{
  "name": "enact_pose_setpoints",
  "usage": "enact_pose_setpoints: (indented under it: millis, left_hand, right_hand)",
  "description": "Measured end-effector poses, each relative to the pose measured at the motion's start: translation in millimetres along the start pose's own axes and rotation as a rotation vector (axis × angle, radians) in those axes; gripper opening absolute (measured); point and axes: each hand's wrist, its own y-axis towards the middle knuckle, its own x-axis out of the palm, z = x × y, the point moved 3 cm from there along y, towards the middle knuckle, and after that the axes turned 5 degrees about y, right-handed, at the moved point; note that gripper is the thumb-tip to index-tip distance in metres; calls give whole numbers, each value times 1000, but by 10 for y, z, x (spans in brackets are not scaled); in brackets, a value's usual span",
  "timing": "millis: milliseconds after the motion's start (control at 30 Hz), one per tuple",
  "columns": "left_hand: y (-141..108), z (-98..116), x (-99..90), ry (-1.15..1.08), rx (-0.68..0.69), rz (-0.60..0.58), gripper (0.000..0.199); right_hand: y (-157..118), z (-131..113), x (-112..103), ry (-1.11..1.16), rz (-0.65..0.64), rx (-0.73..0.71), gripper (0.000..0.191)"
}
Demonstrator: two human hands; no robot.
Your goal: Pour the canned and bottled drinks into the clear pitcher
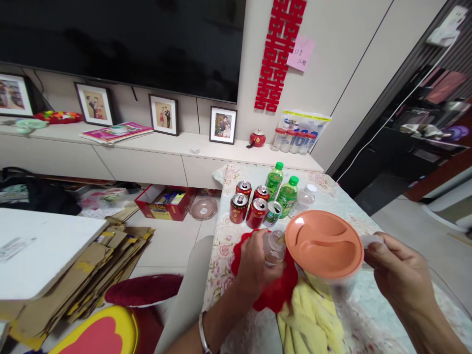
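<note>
My right hand (400,268) grips the pale handle of a pitcher with an orange lid (320,243), held above the table. The pitcher's near side tilts toward a clear bottle (275,248) with no cap. Wrapped round that bottle is my left hand (254,268). The bottle's mouth meets the lid's left edge, and something yellowish shows there; whether liquid is flowing I cannot tell. Under the bottle lies a red scalloped mat (289,290). A yellow cloth (313,319) is bunched below the pitcher, whose body is mostly hidden by its lid.
Several opened drink cans (257,213) stand behind my left hand, beside two green-capped bottles (288,196) and a white-capped clear bottle (305,199). A flowered tablecloth (223,248) covers the table. Glass jars (295,142) and a red teapot (257,138) sit on the cabinet beyond.
</note>
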Motion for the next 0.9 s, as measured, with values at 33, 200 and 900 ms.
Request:
enact_pose_setpoints:
  millis: [33,200,900]
  left_hand:
    - [2,1,-2,1,-1,-3,72]
    - [4,9,-14,7,-3,-12,71]
    - [-1,-20,15,-1,12,-19,72]
  right_hand:
    - [1,2,-2,2,1,-1,50]
    - [2,-1,-3,8,10,3,48]
    - [-27,-77,16,-22,-17,58,59]
